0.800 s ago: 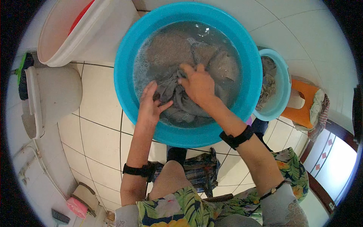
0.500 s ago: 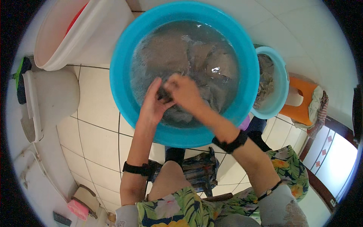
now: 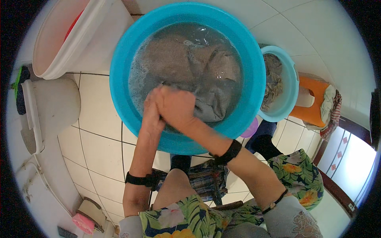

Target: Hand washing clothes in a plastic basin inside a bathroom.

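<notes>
A large blue basin holds murky, sudsy water and a soaked grey-brown cloth, which spreads under the surface with folds at the right. Over the basin's near left part, my left hand and my right hand press together. The right is a closed fist laid against the left, whose fingers are mostly hidden behind it. A bit of dark wet cloth shows at their edges, bunched between them; its extent is hidden. The fingers of both hands are curled in.
To the right stand a smaller light-blue basin with wet grey fabric and an orange stool with cloths on it. A white bucket and a lidded white bin stand left. Below is a tiled floor.
My right hand has moved left and down onto my left hand, closing the gap between them. The cloth between them is now mostly covered. The view has shifted slightly.
</notes>
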{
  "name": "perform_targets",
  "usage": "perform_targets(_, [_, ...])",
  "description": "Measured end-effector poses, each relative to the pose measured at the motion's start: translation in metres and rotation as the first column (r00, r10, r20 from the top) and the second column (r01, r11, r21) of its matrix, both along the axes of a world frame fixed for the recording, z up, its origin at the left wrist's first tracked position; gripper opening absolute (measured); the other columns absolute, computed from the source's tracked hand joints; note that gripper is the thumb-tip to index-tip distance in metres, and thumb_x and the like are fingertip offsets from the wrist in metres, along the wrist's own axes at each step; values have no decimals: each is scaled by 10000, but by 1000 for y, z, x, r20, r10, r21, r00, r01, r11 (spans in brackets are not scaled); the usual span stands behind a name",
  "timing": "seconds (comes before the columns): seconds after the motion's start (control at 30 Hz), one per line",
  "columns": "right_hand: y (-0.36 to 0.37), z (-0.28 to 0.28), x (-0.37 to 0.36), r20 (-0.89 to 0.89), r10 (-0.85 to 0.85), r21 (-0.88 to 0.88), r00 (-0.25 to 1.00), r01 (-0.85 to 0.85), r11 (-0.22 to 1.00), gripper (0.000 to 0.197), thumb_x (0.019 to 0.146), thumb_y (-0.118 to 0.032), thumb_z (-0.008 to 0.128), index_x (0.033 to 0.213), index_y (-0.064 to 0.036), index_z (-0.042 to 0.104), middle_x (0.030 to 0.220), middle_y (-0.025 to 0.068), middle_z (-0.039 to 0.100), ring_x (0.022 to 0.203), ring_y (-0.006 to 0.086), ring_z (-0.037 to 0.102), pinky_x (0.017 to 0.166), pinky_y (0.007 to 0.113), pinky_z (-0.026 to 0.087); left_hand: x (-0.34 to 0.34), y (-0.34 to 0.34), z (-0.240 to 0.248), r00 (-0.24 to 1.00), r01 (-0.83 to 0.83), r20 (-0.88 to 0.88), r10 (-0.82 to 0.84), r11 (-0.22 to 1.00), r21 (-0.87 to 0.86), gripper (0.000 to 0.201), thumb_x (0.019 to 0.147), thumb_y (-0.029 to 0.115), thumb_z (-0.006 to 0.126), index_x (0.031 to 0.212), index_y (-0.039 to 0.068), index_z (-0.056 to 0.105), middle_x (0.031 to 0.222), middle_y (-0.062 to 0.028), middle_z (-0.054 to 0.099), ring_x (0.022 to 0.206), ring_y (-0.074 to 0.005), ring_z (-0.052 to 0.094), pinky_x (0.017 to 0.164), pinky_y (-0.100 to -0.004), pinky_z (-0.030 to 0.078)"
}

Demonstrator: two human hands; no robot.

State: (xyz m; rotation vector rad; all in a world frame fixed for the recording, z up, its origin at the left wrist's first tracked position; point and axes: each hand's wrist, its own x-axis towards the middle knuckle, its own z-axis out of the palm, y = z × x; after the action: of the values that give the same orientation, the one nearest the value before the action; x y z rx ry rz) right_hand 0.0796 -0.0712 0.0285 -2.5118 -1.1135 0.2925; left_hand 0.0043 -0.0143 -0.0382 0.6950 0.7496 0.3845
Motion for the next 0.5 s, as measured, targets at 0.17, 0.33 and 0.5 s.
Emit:
perform_targets(0.17, [-24, -11, 47, -354, -80, 132, 932, 134, 982, 398, 843, -384, 579, 1064, -53, 577, 797, 185, 632, 787, 344, 639, 671, 454, 499, 22, 6, 71, 898, -18, -440, 26, 1000, 23, 266, 902, 241, 566, 1083, 49, 531, 980, -66, 580, 921, -176, 556, 776, -339, 462])
perform_targets(0.33, [-56, 15, 95, -215, -55, -467, 975, -53, 883, 498, 771, -338, 679, 1171, -89, 518, 1006, 230, 609, 980, 418, 583, 831, 476, 479, -1, 43, 57, 918, -73, -352, 182, 951, 301, 209, 881, 212, 604, 978, 35, 546, 931, -61, 567, 866, -153, 540, 766, -310, 456])
perform_targets(0.5, [-105, -31, 109, -267, -32, -538, 963, -121, 834, 450, 722, -274, 711, 1089, -58, 565, 960, 205, 629, 948, 396, 600, 828, 469, 483, 18, 60, 82, 944, -195, -164, 287, 884, 424, 237, 869, 179, 617, 1036, 19, 563, 925, -64, 589, 860, -184, 560, 775, -324, 467])
